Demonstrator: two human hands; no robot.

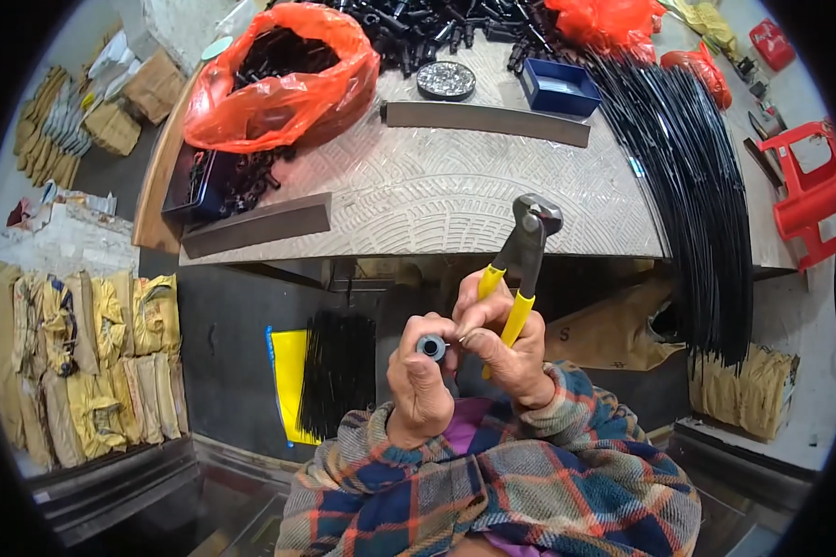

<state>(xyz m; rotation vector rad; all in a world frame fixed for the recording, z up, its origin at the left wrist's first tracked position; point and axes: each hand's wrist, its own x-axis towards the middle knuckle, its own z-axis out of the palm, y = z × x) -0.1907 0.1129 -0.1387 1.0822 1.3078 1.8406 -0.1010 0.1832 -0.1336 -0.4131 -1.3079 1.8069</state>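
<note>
Head view: cap (pixel 431 347) in left hand (pixel 418 385)

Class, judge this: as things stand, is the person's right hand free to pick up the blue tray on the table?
Probably not. The right hand already grips yellow-handled pincers and pinches something small at the black tube, and the blue tray lies far across the table.

Two metal bars (pixel 486 122) on the counter (pixel 455 200), two orange bags (pixel 279 79), one pair of yellow-handled pincers (pixel 520 269), one blue tray (pixel 559 86).
</note>
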